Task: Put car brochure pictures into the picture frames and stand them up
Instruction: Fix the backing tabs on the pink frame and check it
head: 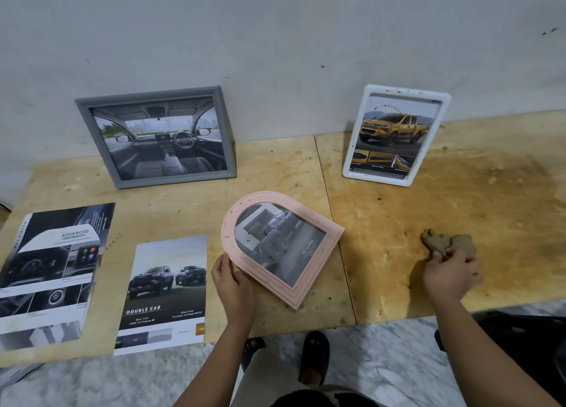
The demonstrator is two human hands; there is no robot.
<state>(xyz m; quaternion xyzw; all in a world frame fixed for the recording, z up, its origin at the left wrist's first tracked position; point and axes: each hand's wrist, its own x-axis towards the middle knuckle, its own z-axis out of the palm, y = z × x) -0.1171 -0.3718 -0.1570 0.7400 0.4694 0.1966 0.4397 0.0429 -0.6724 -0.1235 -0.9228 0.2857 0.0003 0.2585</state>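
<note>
A pink arched frame (332, 239) lies flat on the wooden table (459, 210), with a dark car picture (283, 241) inside it. My left hand (229, 279) holds the frame's lower left edge. My right hand (451, 273) grips a brown crumpled cloth (459, 242) on the table to the right. A grey frame (82, 112) with a car interior picture stands against the wall at the back left. A white frame (444, 100) with a yellow pickup picture stands at the back right.
Two loose brochure pages lie at the left: a "Double Cab" sheet (165, 293) and an "Advanced" interior sheet (49, 272). The grey wall (275, 39) backs the table. Below the front edge are a marble floor and my sandalled feet (314, 354).
</note>
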